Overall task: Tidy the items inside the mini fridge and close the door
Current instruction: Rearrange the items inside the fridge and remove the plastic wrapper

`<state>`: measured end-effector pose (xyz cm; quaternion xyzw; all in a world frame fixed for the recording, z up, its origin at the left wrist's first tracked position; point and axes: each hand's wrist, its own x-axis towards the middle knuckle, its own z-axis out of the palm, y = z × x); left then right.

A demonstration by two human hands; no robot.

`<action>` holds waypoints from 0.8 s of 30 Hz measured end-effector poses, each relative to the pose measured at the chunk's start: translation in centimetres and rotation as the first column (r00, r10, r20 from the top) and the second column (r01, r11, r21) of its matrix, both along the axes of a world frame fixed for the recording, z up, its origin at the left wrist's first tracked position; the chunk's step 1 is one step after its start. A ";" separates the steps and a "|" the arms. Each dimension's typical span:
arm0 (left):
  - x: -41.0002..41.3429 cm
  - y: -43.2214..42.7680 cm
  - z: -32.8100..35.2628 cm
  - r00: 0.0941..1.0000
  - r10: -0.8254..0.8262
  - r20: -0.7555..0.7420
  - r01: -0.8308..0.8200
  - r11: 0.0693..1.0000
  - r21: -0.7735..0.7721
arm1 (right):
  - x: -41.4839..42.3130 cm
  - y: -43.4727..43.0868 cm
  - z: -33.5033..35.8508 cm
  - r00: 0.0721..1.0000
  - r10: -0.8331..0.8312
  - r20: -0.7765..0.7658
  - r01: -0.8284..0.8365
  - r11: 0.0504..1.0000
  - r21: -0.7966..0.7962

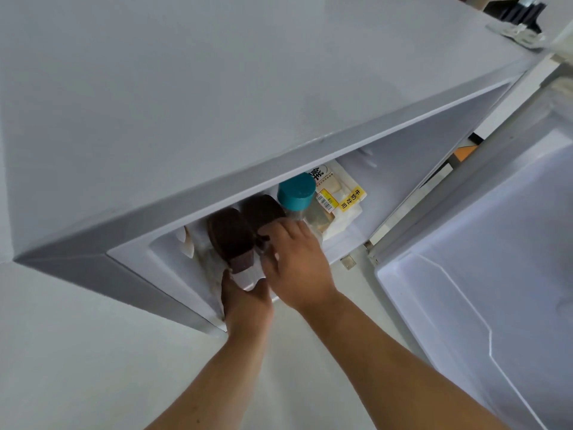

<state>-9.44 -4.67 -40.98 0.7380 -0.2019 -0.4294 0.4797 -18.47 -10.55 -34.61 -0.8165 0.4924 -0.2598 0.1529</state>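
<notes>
Seen from above, the mini fridge (217,103) fills the top of the view with its door (496,274) swung open toward 3 o'clock. The left hand (245,302), at about 6 o'clock of the fridge opening, has its fingers (228,285) closed around the pale lower end of a dark brown wrapped bar (231,235), gripping it from beneath. Just beside it, toward 2 o'clock, the right hand (299,262) lies over a second dark brown bar (262,211), fingers narrowly spread and curled, tips touching its wrapper; whether it actually grips the bar cannot be told. Behind the right hand stands a clear bottle with a teal cap (296,190). At 2 o'clock of the cap lies a bagged bread loaf (338,200) with a yellow label reading "牛奶吐司", a large "鲜" and a barcode sticker.
</notes>
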 end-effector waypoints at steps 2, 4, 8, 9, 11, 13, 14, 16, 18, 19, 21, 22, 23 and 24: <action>0.1 0.3 -0.1 0.996 -0.006 -0.090 0.014 0.995 0.096 | -1.9 1.1 -1.0 0.906 -0.331 0.262 0.287 0.938 0.195; 0.4 0.0 0.1 0.984 -0.081 -0.159 0.102 0.986 0.133 | -3.5 0.7 -2.0 0.690 -0.629 0.358 0.405 0.745 0.530; 0.6 -2.2 1.2 0.940 -0.130 -0.316 0.198 0.961 0.194 | -5.4 -2.0 -3.3 0.624 -0.757 0.194 0.334 0.483 0.809; 0.6 -2.8 1.2 0.933 -0.148 -0.327 0.217 0.959 0.185 | -5.4 -2.7 -3.5 0.632 -0.754 0.181 0.291 0.447 0.846; 0.3 -3.9 0.9 0.919 -0.177 -0.352 0.235 0.963 0.129 | -5.6 -3.7 -4.0 0.637 -0.747 0.191 0.207 0.404 0.891; -0.2 -4.9 1.0 0.894 -0.180 -0.410 0.239 0.966 0.095 | -5.6 -4.6 -4.3 0.644 -0.738 0.203 0.160 0.389 0.907; -0.5 -5.2 1.1 0.882 -0.198 -0.428 0.260 0.961 0.091 | -5.5 -4.9 -4.5 0.663 -0.723 0.196 0.159 0.392 0.906; -0.9 -5.6 1.3 0.866 -0.221 -0.448 0.285 0.955 0.079 | -5.3 -5.2 -5.2 0.700 -0.692 0.178 0.177 0.410 0.895; -1.0 -5.7 1.2 0.867 -0.225 -0.444 0.285 0.956 0.071 | -5.3 -5.1 -5.4 0.707 -0.682 0.187 0.170 0.421 0.891; -1.0 -5.7 1.1 0.874 -0.236 -0.425 0.292 0.954 0.071 | -5.4 -4.8 -5.4 0.702 -0.685 0.196 0.158 0.417 0.895; -1.0 -5.3 1.1 0.890 -0.263 -0.373 0.315 0.945 0.086 | -5.8 -3.8 -5.4 0.693 -0.690 0.210 0.140 0.415 0.899; -1.1 -4.9 1.1 0.895 -0.275 -0.351 0.327 0.940 0.096 | -6.1 -2.9 -5.3 0.686 -0.695 0.218 0.131 0.412 0.901; -1.1 -4.2 1.1 0.897 -0.288 -0.335 0.337 0.937 0.097 | -6.4 -2.0 -5.1 0.677 -0.701 0.223 0.125 0.408 0.904; -1.2 -3.4 1.3 0.898 -0.304 -0.318 0.350 0.932 0.097 | -6.8 -0.8 -4.9 0.667 -0.711 0.224 0.123 0.402 0.908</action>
